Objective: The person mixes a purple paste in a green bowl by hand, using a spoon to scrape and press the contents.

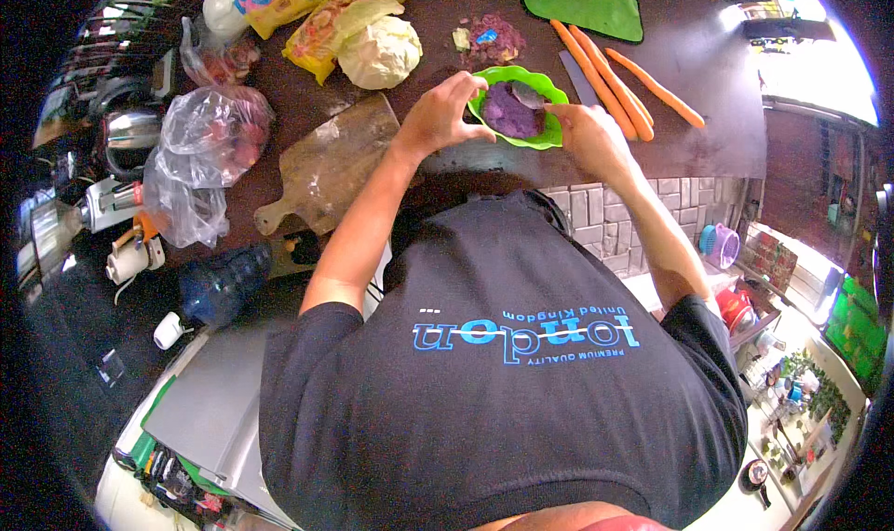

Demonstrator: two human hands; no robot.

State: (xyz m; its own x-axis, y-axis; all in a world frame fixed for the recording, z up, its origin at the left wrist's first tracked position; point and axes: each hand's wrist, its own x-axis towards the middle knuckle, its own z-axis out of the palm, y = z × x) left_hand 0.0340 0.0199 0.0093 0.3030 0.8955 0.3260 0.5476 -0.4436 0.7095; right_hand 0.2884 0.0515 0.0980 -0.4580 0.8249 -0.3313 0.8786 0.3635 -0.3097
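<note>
A bright green bowl with a scalloped rim [555,137] is in front of me at the table's near side. Inside it is a purple mash [513,115]. My left hand [441,115] holds the bowl's left side, fingers at the far rim and thumb at the near one. In my right hand [594,138] is a metal spoon [527,96], its bowl resting on the mash; the fingers hide its handle. Just beyond the green bowl lies a heap of purple peelings [492,38] with a blue scrap on it. A knife blade [577,77] shows to the right.
Several peeled carrots [606,77] and a green cloth [587,3] lie right of the peelings. To the left are a cabbage [380,52], yellow food packets [314,35], a wooden cutting board [335,164] and clear plastic bags [209,140]. A tiled surface [607,216] is below the table edge.
</note>
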